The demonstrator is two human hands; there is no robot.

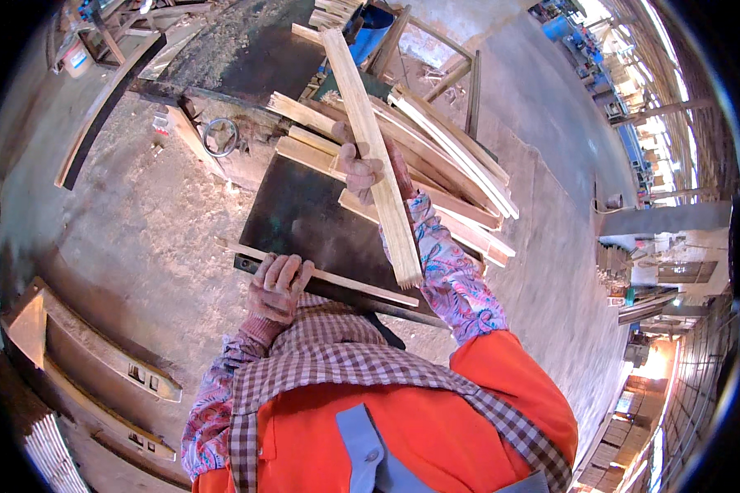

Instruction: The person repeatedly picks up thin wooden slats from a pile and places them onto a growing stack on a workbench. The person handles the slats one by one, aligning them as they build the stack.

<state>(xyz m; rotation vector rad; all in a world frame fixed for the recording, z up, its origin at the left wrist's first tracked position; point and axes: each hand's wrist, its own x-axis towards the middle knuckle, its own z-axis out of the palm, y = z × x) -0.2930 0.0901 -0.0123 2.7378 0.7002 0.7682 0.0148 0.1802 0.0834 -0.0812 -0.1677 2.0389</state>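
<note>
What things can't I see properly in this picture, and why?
All in the head view:
Middle of the right hand: behind the long, flat, pale wooden board.
Part of the thin, pale wooden strip: covered by the left hand.
White ribbed sheet, lower left: cut off by the picture's edge.
Blue shapes, upper right: too small and blurred to name.

Bright glare right, bowed dark rim.
</note>
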